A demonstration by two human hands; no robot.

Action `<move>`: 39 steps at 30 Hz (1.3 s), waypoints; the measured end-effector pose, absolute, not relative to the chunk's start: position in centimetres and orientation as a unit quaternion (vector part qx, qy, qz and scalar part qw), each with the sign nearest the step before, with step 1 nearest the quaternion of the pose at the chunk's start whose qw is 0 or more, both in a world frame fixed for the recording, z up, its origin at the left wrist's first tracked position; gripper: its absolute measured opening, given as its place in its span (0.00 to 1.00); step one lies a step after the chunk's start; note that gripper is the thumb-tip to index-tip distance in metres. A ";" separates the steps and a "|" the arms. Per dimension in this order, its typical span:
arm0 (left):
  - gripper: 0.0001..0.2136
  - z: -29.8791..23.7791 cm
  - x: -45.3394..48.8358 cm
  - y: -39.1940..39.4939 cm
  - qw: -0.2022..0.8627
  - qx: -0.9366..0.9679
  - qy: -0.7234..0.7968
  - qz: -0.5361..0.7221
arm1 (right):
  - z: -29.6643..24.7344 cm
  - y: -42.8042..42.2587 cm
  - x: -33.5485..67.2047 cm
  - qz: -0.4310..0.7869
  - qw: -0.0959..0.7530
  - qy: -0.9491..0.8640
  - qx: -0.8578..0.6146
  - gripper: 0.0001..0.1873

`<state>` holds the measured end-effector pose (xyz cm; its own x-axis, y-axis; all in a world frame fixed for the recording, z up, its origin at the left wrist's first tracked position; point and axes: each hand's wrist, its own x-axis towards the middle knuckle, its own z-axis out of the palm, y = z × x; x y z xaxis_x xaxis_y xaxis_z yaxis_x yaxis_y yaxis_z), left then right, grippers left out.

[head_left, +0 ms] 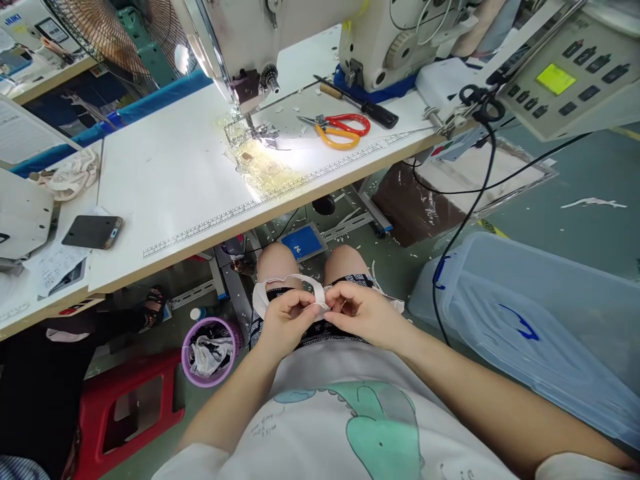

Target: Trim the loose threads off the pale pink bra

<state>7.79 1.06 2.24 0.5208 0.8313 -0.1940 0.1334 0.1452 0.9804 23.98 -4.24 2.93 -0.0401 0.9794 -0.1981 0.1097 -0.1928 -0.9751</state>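
Both my hands are low over my lap, below the front edge of the sewing table [165, 187]. My left hand [287, 318] and my right hand [361, 310] meet fingertip to fingertip, each pinching a narrow white elastic strap [293, 279]. The strap loops back over my left knee. The fingers of both hands are closed on it. A sewing machine [235, 40] stands at the far side of the table, its lamp lighting the needle plate [260, 133].
Red-and-yellow scissors [340, 129] and a screwdriver [357, 102] lie right of the needle. A phone [93, 232] rests at the table's left. On the floor are a purple scrap bucket [207, 351], a red stool [127, 407] and a clear plastic bin [530, 320]. A control panel [560, 73] hangs right.
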 end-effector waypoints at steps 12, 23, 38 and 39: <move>0.03 2.5 7.3 0.6 0.555 0.656 0.383 0.338 | 2.8 -5.6 22.6 0.315 0.445 -0.601 -0.584 0.04; 0.02 2.6 7.4 0.3 0.527 0.682 0.372 0.344 | 2.9 -5.6 22.5 0.273 0.451 -0.604 -0.597 0.02; 0.01 2.5 7.0 0.1 0.539 0.687 0.361 0.327 | 3.4 -5.2 22.4 0.301 0.462 -0.600 -0.580 0.05; 0.01 2.6 7.0 0.1 0.539 0.688 0.361 0.324 | 3.4 -5.2 22.4 0.301 0.462 -0.601 -0.579 0.05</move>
<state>7.03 0.09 2.59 0.5285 0.8470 0.0573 0.1478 -0.1583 0.9763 22.41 -5.23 3.41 0.0957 0.9737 0.2068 0.4180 0.1492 -0.8961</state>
